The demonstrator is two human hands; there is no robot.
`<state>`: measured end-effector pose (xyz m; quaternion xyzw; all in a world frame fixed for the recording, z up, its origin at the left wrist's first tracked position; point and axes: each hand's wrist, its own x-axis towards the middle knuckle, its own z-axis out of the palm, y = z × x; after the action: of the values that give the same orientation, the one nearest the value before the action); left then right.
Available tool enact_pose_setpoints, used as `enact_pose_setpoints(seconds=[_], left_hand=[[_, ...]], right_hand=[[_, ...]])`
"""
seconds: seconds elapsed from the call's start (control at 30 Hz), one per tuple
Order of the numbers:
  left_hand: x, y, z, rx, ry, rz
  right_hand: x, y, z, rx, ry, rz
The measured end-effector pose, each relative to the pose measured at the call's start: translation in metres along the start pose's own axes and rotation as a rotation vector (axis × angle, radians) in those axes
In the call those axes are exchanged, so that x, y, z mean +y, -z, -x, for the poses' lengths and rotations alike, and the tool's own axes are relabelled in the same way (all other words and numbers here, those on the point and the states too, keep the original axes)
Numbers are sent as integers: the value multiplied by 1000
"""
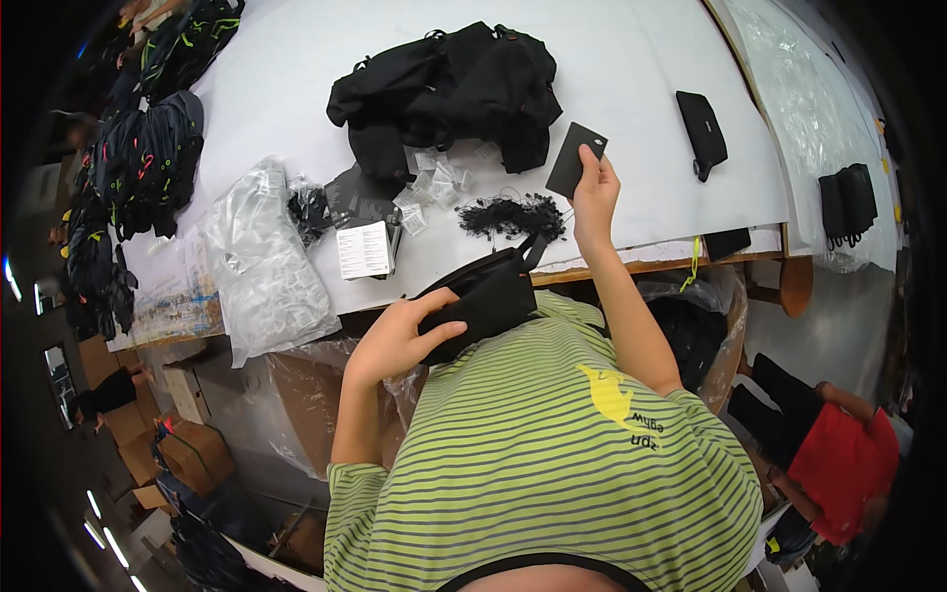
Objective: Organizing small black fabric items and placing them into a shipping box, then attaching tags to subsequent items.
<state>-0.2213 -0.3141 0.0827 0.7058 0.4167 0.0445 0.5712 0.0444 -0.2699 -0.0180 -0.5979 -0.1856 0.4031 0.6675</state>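
Pouch [488, 304] is gripped by left fingers [440, 299], card [566, 166] pinched by right fingers [590, 168] at one o'clock; any next move seemingly needs both steady.

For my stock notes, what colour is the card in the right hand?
The card is black, showing best in the head view.

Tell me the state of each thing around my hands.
Black pouch: gripped by the left hand; whether open, unclear
Black card: held up by the right hand
Black cords: loosely heaped
White cards: stacked
Clear plastic bags: piled, crumpled
Black fabric heap: rumpled
Second pouch: lying unheld
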Motion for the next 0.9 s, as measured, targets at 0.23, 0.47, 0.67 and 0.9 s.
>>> enact_pose_setpoints(seconds=[0.23, 0.47, 0.67, 0.9], left_hand=[[14, 7, -6, -17, 76, -53], [5, 8, -14, 112, 26, -339], [10, -4, -33, 274, -271, -487], [-5, -1, -44, 88, -344, -457]], right_hand=[[16, 11, -15, 43, -14, -3], [-27, 9, -1, -335, -296, 110], [-64, -7, 37, -779, -62, 489], [-63, 0, 56, -1109, 324, 1173]])
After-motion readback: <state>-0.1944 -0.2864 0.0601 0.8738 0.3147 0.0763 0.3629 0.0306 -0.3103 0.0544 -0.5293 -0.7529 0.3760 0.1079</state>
